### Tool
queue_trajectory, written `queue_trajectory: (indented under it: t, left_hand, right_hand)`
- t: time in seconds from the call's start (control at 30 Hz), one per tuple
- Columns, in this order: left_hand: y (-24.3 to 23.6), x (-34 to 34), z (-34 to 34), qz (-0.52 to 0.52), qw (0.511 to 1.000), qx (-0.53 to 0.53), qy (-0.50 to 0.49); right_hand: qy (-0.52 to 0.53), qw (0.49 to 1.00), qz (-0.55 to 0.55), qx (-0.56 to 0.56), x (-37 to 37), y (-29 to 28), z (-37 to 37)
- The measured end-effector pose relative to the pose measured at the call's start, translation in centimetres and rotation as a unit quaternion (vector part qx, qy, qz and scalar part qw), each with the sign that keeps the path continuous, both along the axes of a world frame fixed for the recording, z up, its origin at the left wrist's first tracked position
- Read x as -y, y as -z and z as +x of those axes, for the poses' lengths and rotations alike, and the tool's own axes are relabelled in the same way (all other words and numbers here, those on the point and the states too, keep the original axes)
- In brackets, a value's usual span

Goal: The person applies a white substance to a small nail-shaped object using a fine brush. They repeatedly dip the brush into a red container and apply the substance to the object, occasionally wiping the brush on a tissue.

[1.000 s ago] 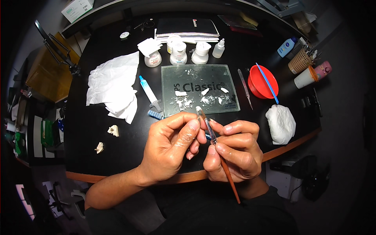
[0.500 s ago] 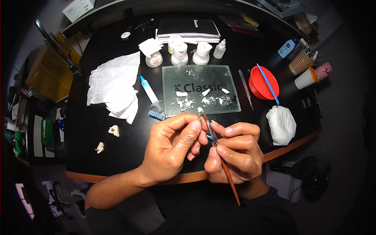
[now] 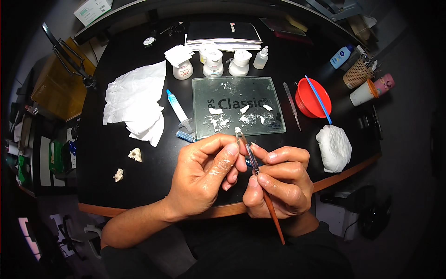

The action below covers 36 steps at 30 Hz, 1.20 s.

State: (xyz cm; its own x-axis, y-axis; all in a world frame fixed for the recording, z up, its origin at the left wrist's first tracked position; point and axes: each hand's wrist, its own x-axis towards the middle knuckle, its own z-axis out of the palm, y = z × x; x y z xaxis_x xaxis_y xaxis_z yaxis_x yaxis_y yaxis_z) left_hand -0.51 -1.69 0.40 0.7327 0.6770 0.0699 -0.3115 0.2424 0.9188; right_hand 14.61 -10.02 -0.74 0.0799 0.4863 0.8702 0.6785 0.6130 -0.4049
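My left hand (image 3: 200, 174) is closed, thumb and forefinger pinching a thin metal holder, perhaps tweezers (image 3: 238, 141). A small white tooth-like piece (image 3: 237, 130) sits at its tip, just off the near edge of the glass slab (image 3: 232, 90). In my right hand (image 3: 283, 181) is a slim brush (image 3: 272, 211) with a reddish-brown handle, held like a pen. Its dark, shiny front part slants up toward the white piece; whether the tip touches it I cannot tell. White paste lumps (image 3: 245, 109) and smears lie on the slab. White residue marks my left thumb.
Left of the slab are a blue-and-white syringe (image 3: 178, 108), crumpled tissue (image 3: 134, 100) and two cream tooth models (image 3: 135, 155). White jars (image 3: 213, 65) stand behind. To the right are a metal spatula (image 3: 291, 106), a red bowl (image 3: 302, 100) with a blue stick across it, and a white wad (image 3: 333, 149).
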Motion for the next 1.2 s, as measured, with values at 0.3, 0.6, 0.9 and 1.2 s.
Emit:
queue_trajectory:
  t: [0.3, 0.6, 0.9, 1.2]
  left_hand:
    - [0.2, -0.1, -0.1, -0.002, 1.0, 0.012, 0.011]
    - [0.2, -0.1, -0.2, -0.026, 0.999, 0.021, 0.018]
    - [0.0, 0.0, 0.0, -0.001, 1.0, 0.006, 0.007]
    - [0.1, -0.1, -0.1, -0.03, 0.999, 0.019, 0.022]
  right_hand:
    - [-0.002, 1.0, -0.001, 0.0, -0.1, -0.1, 0.0]
    - [0.004, 1.0, -0.021, 0.02, 0.1, -0.3, -0.1]
    - [-0.005, 1.0, -0.006, -0.003, 0.3, -0.2, 0.0]
    - [0.005, 1.0, -0.016, -0.008, 0.5, -0.8, 0.2]
